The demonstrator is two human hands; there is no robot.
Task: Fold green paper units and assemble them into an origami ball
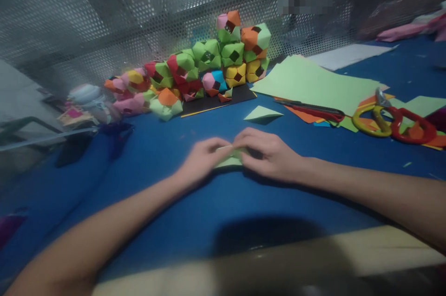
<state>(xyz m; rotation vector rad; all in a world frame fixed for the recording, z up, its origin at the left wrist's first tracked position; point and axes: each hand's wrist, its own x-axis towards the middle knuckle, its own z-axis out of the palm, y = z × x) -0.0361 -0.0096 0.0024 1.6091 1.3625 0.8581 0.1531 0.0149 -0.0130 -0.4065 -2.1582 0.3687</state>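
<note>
Both my hands meet at a small piece of pale green paper (228, 162), folded and low over the blue table. My left hand (205, 154) has its thumb and fingers closed on the paper's left side. Opposite it, my right hand (268, 152) pinches the right side, its thumb below and fingers curled over the top. My fingers cover much of the folds. Just beyond my right hand lies a folded pale green paper triangle (263, 113), touched by neither hand.
Behind stand stacked folded-paper balls (207, 54) in many colours, against a perforated metal panel (146, 22). To the right are pale green sheets (313, 84), a red-and-black cutter (313, 109), scissors (413, 125) with yellow and red handles, and paper scraps. A pale table edge (167, 277) runs along the front.
</note>
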